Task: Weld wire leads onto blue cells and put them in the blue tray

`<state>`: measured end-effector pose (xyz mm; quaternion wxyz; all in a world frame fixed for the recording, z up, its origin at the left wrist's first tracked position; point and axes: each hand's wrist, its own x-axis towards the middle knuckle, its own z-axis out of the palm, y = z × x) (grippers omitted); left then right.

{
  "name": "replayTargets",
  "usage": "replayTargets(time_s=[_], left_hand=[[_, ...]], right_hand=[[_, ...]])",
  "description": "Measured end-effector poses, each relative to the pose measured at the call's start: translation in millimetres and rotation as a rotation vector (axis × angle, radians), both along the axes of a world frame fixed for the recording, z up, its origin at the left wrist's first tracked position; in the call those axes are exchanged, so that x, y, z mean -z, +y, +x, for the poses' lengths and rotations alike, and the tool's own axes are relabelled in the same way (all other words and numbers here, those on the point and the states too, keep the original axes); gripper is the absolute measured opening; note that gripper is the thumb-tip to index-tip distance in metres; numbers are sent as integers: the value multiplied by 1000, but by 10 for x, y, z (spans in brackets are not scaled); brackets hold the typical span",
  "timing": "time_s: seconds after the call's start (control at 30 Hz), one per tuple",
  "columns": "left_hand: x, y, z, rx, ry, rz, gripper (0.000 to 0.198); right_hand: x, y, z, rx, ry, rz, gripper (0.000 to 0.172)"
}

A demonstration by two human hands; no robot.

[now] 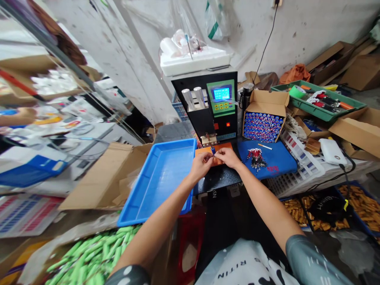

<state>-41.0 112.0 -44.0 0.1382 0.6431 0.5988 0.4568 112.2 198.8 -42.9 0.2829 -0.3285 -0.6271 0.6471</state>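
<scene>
Under the electrodes of a black spot welder (190, 118) is a small blue battery cell (213, 150). My left hand (202, 163) pinches at its near end from the left. From the right, my right hand (228, 157) has its thumb and fingers closed at the same spot. The fingertips nearly meet and hide whatever small part lies between them. Beneath my hands is an orange plate (204, 151). To the right, a bunch of red and black wire leads (257, 158) lies on a blue cloth (280, 160).
Left of the welder stands a blue tray (160, 178). A cardboard box of blue cells (263, 126) is at the right, with a green crate (320, 105) behind. Green wrapped packs (97, 253) lie low at left. A white foam lid (194, 61) tops the welder.
</scene>
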Motion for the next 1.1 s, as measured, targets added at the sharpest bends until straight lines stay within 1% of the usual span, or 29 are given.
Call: replayTargets(time_s=[0.07, 0.13, 0.27, 0.37, 0.5, 0.63, 0.73, 0.8, 0.87, 0.93, 1.1], left_hand=[[7, -34, -31, 5, 8, 71, 16], [-2, -55, -67, 59, 21, 97, 21], [-20, -4, -117, 228, 58, -19, 47], [9, 80, -111, 281, 103, -65, 56], [70, 131, -53, 236, 107, -42, 50], [83, 106, -7, 212, -12, -34, 41], [71, 110, -19, 141, -103, -60, 35], [68, 141, -46, 76, -122, -64, 38], [68, 184, -76, 43, -122, -47, 42], [64, 221, -93, 54, -146, -38, 40], [25, 235, -63, 74, -177, -43, 33]], right_hand=[[-31, -13, 30, 1, 10, -42, 43], [-55, -20, 59, -5, 35, -80, 45], [-71, -6, 103, -29, 105, -132, 49], [-66, 17, 119, -41, 144, -155, 53], [-59, 40, 119, -33, 175, -207, 56], [-73, 43, 93, 7, 189, -272, 54], [-111, 30, 63, 45, 197, -321, 50], [-142, 19, 45, 73, 190, -343, 44], [-164, 7, 32, 95, 163, -346, 38], [-174, -3, 22, 109, 129, -333, 35], [-184, -34, -7, 143, 88, -285, 34]])
